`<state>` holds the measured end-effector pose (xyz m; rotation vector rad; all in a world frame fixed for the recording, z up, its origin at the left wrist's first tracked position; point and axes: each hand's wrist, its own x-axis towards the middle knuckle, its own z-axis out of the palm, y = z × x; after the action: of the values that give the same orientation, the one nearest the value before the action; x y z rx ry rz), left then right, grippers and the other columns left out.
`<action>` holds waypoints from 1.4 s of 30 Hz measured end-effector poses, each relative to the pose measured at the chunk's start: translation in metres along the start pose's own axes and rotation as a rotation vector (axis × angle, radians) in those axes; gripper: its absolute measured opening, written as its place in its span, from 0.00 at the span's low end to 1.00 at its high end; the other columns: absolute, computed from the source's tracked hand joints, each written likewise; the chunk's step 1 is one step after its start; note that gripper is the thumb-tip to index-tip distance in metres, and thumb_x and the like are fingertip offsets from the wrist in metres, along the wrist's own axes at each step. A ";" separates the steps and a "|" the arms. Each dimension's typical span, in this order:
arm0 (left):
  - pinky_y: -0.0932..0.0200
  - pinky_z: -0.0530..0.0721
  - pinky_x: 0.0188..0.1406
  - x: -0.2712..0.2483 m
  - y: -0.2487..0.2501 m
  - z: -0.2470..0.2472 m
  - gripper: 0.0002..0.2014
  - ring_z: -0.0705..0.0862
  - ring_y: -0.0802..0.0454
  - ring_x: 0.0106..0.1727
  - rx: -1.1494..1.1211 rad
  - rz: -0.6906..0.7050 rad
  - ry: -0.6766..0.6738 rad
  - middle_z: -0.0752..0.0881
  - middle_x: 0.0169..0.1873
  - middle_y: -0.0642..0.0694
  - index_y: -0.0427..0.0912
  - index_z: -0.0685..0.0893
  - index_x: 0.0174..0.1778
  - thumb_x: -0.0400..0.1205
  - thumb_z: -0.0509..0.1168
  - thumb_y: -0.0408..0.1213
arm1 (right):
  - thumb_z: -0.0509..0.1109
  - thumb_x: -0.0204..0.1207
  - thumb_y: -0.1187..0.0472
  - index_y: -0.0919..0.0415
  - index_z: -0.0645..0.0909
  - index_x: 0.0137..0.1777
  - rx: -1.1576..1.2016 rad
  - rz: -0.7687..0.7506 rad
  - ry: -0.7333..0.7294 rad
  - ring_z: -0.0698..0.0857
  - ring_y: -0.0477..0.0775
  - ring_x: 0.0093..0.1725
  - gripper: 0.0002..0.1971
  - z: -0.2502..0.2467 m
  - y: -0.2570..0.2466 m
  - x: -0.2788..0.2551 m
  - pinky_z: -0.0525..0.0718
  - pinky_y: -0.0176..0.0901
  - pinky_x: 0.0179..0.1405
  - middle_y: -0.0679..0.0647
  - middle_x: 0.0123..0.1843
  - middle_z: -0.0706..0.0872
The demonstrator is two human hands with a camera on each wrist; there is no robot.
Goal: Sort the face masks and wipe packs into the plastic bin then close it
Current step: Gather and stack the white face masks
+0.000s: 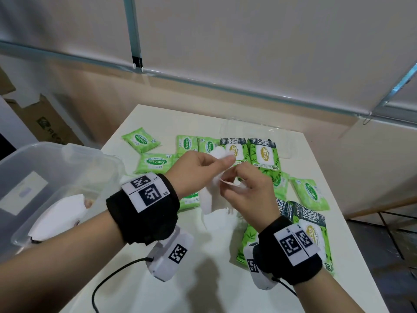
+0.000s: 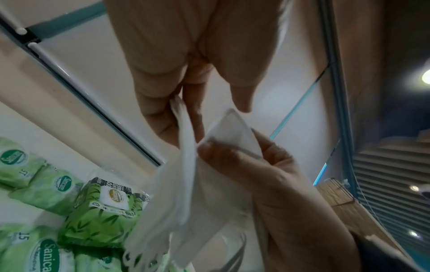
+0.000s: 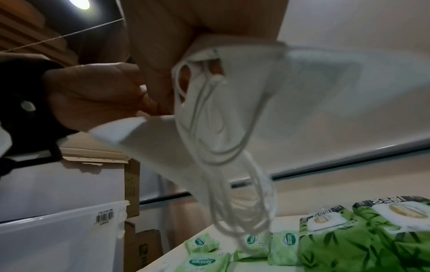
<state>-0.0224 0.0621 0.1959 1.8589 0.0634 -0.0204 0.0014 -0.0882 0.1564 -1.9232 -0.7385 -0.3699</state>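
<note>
Both hands hold a bunch of white face masks [image 1: 208,198] above the middle of the table. My left hand [image 1: 222,158] pinches the upper edge, and my right hand [image 1: 228,180] grips a corner just below. In the left wrist view the masks [image 2: 181,193] hang between the two hands, ear loops dangling. Another white mask [image 1: 220,219] lies on the table beneath. The clear plastic bin [image 1: 24,154] stands at the left with white masks [image 1: 59,213] inside. Small green wipe packs [image 1: 141,140] and larger bamboo-print packs [image 1: 262,153] lie scattered on the table.
A clear lid [image 1: 259,129] lies at the back of the white table [image 1: 171,288]. Cardboard boxes [image 1: 45,123] stand on the floor to the left, behind the bin. A black cable [image 1: 108,279] trails from the left wrist camera over the table's front.
</note>
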 end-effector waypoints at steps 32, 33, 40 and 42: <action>0.55 0.79 0.63 0.001 -0.007 -0.007 0.29 0.84 0.60 0.53 -0.064 -0.026 -0.009 0.89 0.49 0.57 0.48 0.88 0.53 0.67 0.69 0.68 | 0.54 0.85 0.65 0.58 0.78 0.50 0.971 0.671 0.183 0.75 0.51 0.35 0.10 -0.019 -0.016 0.019 0.82 0.34 0.29 0.58 0.43 0.78; 0.60 0.80 0.55 0.001 -0.007 -0.006 0.25 0.85 0.61 0.48 -0.108 -0.024 -0.020 0.90 0.43 0.58 0.47 0.89 0.49 0.67 0.71 0.64 | 0.55 0.85 0.66 0.58 0.78 0.50 0.973 0.676 0.175 0.77 0.51 0.35 0.10 -0.019 -0.015 0.019 0.82 0.34 0.30 0.58 0.42 0.79; 0.52 0.85 0.44 0.000 -0.002 -0.011 0.08 0.86 0.46 0.39 -0.332 -0.060 0.091 0.89 0.40 0.36 0.31 0.87 0.43 0.75 0.72 0.33 | 0.51 0.86 0.72 0.63 0.78 0.52 0.951 0.851 0.298 0.85 0.50 0.37 0.14 -0.023 -0.007 0.019 0.88 0.37 0.31 0.58 0.44 0.83; 0.47 0.84 0.53 0.000 -0.002 -0.014 0.12 0.87 0.43 0.45 -0.406 -0.082 0.102 0.89 0.49 0.32 0.27 0.86 0.50 0.75 0.71 0.31 | 0.49 0.86 0.73 0.64 0.77 0.50 1.002 0.927 0.341 0.84 0.53 0.40 0.14 -0.024 -0.005 0.019 0.88 0.40 0.28 0.58 0.46 0.81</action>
<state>-0.0225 0.0767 0.1976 1.4494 0.2002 0.0284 0.0142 -0.1022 0.1810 -1.0112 0.2397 0.2363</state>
